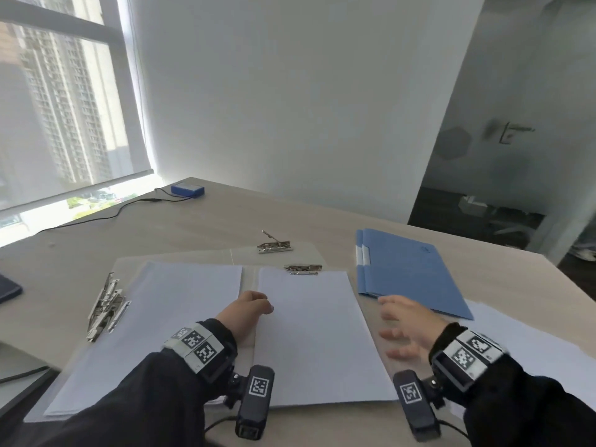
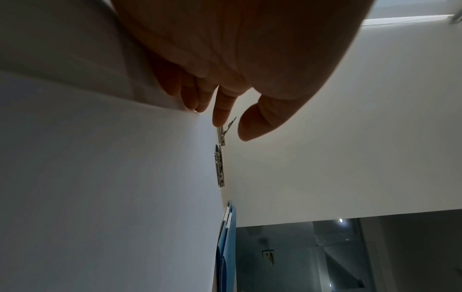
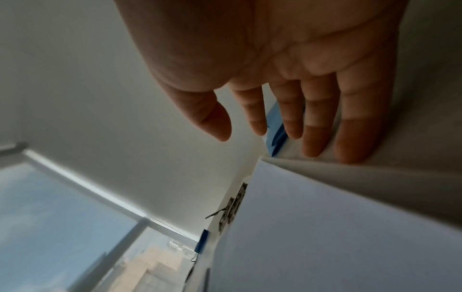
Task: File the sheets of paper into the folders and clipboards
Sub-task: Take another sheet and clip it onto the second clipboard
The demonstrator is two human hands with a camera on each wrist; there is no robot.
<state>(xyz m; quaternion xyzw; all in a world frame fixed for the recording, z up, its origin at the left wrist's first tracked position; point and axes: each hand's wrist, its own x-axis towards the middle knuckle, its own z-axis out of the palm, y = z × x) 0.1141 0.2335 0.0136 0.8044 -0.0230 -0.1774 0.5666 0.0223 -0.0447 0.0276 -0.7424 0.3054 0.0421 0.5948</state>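
Note:
Two white sheets lie side by side on grey boards before me: the left sheet [image 1: 167,317] beside a metal side clip [image 1: 106,308], the right sheet [image 1: 316,337] [image 2: 112,177] with its top edge at a flat metal clip [image 1: 303,269]. Behind them another clip [image 1: 274,246] stands with its lever raised. My left hand [image 1: 248,306] [image 2: 225,118] rests its fingertips on the right sheet's left edge and grips nothing. My right hand [image 1: 406,330] [image 3: 275,118], fingers spread and blurred, hovers just right of that sheet. A blue folder [image 1: 409,272] [image 3: 277,136] lies shut beyond it.
Loose white sheets [image 1: 516,343] lie at the right under the blue folder's near corner. A small blue box [image 1: 188,189] with a black cable sits at the far left by the window. A dark object [image 1: 8,290] pokes in at the left edge. The table's right edge runs diagonally.

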